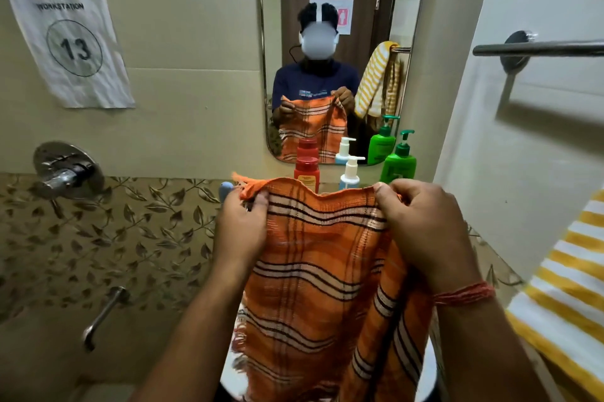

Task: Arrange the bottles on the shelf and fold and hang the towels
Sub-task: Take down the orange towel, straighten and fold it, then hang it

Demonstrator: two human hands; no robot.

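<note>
An orange towel (323, 274) with dark and white stripes hangs in front of me. My left hand (240, 225) pinches its top left corner. My right hand (421, 225) grips its top right edge. The cloth spreads between them and drops toward a white basin. Behind the towel's upper edge three bottles stand in a row below the mirror: a red bottle (306, 172), a small white pump bottle (350, 172) and a green pump bottle (399, 163). A yellow and white striped towel (562, 290) hangs at the far right.
A metal towel bar (536, 49) is fixed to the right wall. The mirror (343, 51) reflects a person holding the towel. A wall tap handle (67, 171) and a spout (101, 316) are on the left. A paper sign (70, 38) reads 13.
</note>
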